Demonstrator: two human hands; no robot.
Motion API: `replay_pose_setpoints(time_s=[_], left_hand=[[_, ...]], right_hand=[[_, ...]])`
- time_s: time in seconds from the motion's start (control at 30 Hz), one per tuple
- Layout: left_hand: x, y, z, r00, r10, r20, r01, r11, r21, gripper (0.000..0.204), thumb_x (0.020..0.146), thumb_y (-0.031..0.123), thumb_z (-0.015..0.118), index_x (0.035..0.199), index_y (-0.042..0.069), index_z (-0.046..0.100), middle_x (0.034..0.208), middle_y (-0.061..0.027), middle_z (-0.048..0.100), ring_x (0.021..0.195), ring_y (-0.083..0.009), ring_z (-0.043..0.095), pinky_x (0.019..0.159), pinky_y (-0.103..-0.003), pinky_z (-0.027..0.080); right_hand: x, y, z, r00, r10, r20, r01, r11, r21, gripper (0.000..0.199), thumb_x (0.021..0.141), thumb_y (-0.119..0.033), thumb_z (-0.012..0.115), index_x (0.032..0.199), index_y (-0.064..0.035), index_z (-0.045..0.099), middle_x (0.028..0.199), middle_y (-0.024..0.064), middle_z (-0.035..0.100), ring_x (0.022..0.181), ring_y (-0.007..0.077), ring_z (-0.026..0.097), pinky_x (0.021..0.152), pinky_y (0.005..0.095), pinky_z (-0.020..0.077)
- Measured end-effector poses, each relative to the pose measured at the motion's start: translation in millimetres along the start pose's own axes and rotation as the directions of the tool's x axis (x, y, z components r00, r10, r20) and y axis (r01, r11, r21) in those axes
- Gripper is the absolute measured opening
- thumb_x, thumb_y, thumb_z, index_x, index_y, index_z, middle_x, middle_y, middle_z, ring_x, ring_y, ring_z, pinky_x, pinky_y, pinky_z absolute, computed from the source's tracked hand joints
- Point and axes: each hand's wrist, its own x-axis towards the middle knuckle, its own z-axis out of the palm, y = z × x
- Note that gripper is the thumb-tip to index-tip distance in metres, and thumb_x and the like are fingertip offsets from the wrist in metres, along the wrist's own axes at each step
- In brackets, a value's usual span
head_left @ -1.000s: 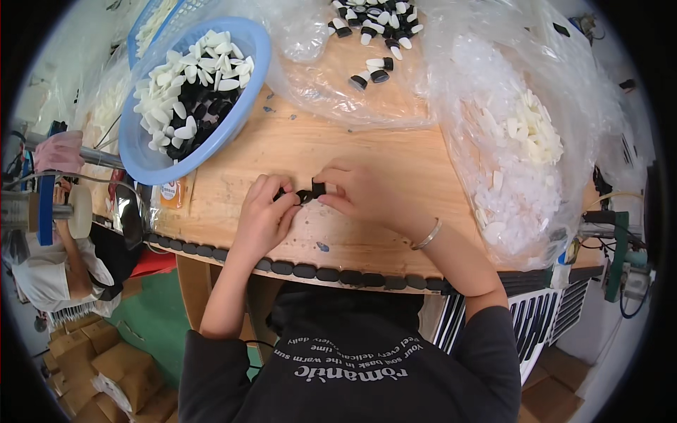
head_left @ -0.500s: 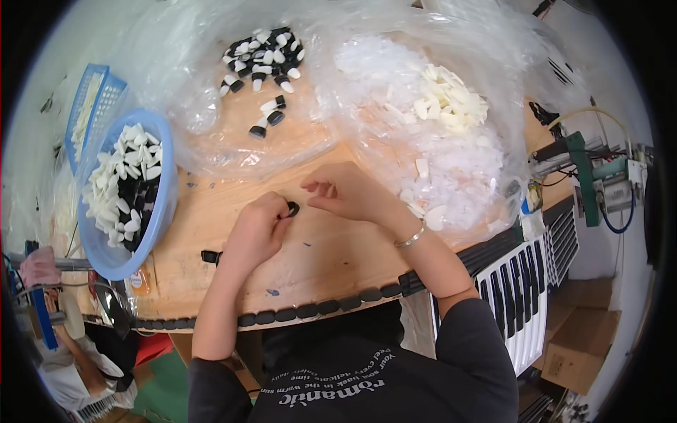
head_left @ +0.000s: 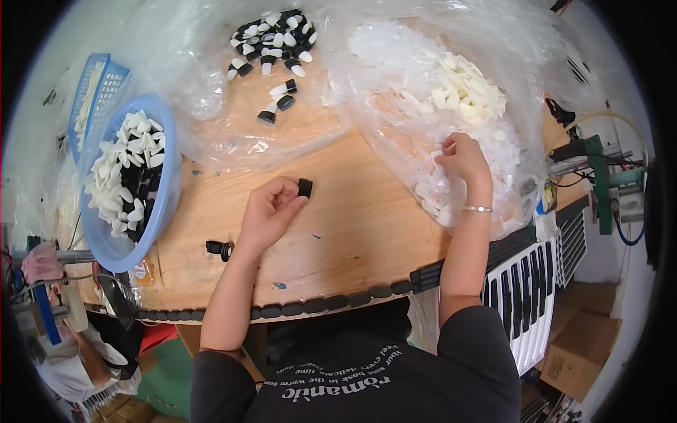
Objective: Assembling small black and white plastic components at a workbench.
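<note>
My left hand (head_left: 270,215) is over the middle of the wooden table, its thumb and fingers closed on a small black cap-like piece (head_left: 305,187). Off to the right, my right hand (head_left: 465,158) has dipped to the edge of a heap of thin white pieces (head_left: 441,194) on clear plastic. Its fingers are curled together at the tips; whatever they pinch is too small to make out. Two black pieces (head_left: 219,249) lie beside my left forearm. Farther back, black caps with white tips (head_left: 271,42) are piled on plastic sheeting, with several strewn nearer.
A blue basin (head_left: 169,190) of white and black pieces stands at the left, by a blue basket (head_left: 120,74). Cream pieces (head_left: 469,92) lie on the plastic. Black pads (head_left: 314,306) line the table's front edge. Another person (head_left: 77,359) is at lower left.
My right hand has left the left hand's side and moved right to the white pieces. The left hand keeps the black piece, now turned more upright. The view has shifted slightly.
</note>
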Motion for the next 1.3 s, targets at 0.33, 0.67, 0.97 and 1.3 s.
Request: replay_pose_setpoints(time_s=[0.33, 0.67, 0.97, 1.3], left_hand=[[-7.3, 6.0, 9.0, 0.994, 0.029, -0.101, -0.037, 0.997, -0.075, 0.011, 0.080, -0.006, 0.065, 0.086, 0.001, 0.059, 0.095, 0.0000, 0.060, 0.075, -0.0029, 0.051, 0.068, -0.017, 0.042], [-5.9, 4.8, 0.8, 0.966, 0.256, -0.034, -0.227, 0.904, 0.361, 0.036, 0.077, -0.009, 0.064, 0.112, -0.003, 0.058, 0.100, -0.0049, 0.063, 0.082, -0.0086, 0.056, 0.077, -0.022, 0.045], [-8.2, 12.9, 7.7, 0.949, 0.303, -0.088, -0.273, 0.929, 0.249, 0.042, 0.077, -0.009, 0.066, 0.117, -0.002, 0.054, 0.104, -0.0091, 0.065, 0.082, -0.0096, 0.057, 0.078, -0.023, 0.046], [-14.4, 16.6, 11.3, 0.928, 0.371, -0.031, -0.338, 0.875, 0.348, 0.043, 0.075, -0.008, 0.067, 0.115, -0.002, 0.055, 0.098, -0.0066, 0.063, 0.078, -0.0104, 0.055, 0.075, -0.023, 0.047]], right_hand=[[2.1, -18.3, -3.8, 0.947, -0.090, -0.309, 0.082, 0.996, -0.040, 0.010, 0.073, -0.009, 0.066, 0.082, -0.0035, 0.067, 0.075, 0.0155, 0.067, 0.071, 0.0301, 0.066, 0.067, 0.0368, 0.0514], [13.3, -3.3, 21.4, 0.936, -0.269, -0.227, 0.248, 0.961, -0.120, 0.010, 0.080, -0.007, 0.061, 0.087, 0.0001, 0.063, 0.082, 0.0172, 0.065, 0.076, 0.0343, 0.063, 0.068, 0.0391, 0.0503], [-61.8, -113.4, 47.2, 0.889, -0.314, -0.333, 0.447, 0.439, 0.779, 0.016, 0.084, 0.004, 0.063, 0.100, 0.0006, 0.061, 0.089, 0.0074, 0.064, 0.063, 0.0107, 0.061, 0.056, 0.0219, 0.0497], [-84.4, -132.8, 81.1, 0.512, -0.790, -0.339, 0.824, 0.340, 0.453, 0.029, 0.072, 0.007, 0.069, 0.097, -0.0058, 0.066, 0.088, 0.0091, 0.064, 0.070, 0.0215, 0.062, 0.057, 0.0280, 0.0491]])
